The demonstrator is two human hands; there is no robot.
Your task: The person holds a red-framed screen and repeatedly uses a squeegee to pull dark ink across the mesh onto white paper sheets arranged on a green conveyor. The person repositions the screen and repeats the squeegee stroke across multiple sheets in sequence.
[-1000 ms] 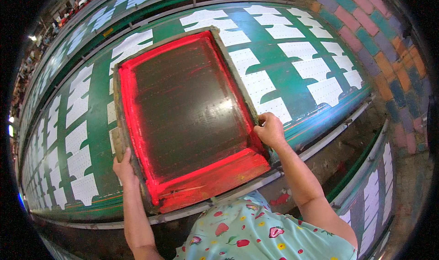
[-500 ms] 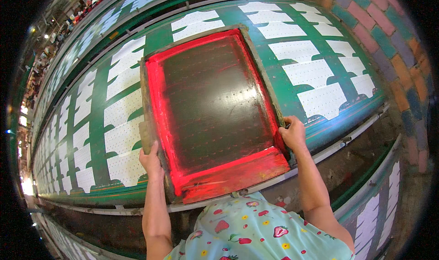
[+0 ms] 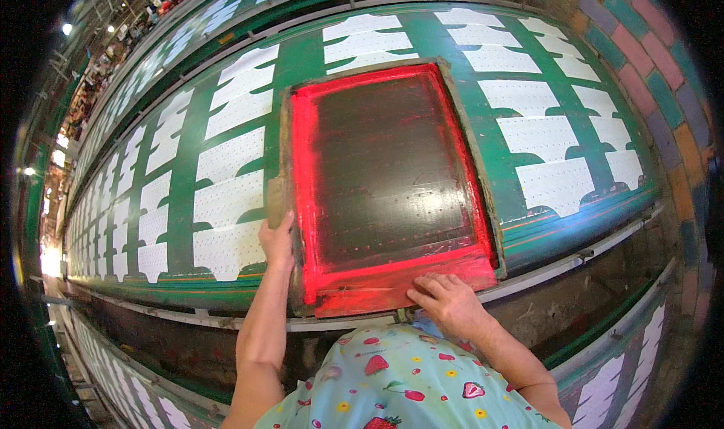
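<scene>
A screen-printing frame (image 3: pixel 394 248) lies on the green printing table, its dark mesh bordered with wet red ink. Along its near end runs a red-smeared strip (image 3: pixel 362 295). My left hand (image 3: pixel 277 240) is closed round the wooden piece (image 3: pixel 277 195) on the frame's left side. On the right part of the near strip rests my right hand (image 3: pixel 445 301), palm down, its fingers slightly bent and pointing left. Nothing shows gripped in the right hand. White dotted fabric pieces (image 3: pixel 554 184) lie in rows on both sides of the frame; whatever is under it is hidden.
The long green table (image 3: pixel 177 210) curves off to the left. A metal rail (image 3: pixel 550 267) runs along its near edge, close to my body. Other tables with white pieces stand beyond (image 3: pixel 188 33) and behind (image 3: pixel 603 387). Coloured paving bricks (image 3: pixel 633 70) cover the floor at right.
My right hand has let go of the frame's right side and moved to the near strip. My left hand still holds the left side. The frame appears further right in view.
</scene>
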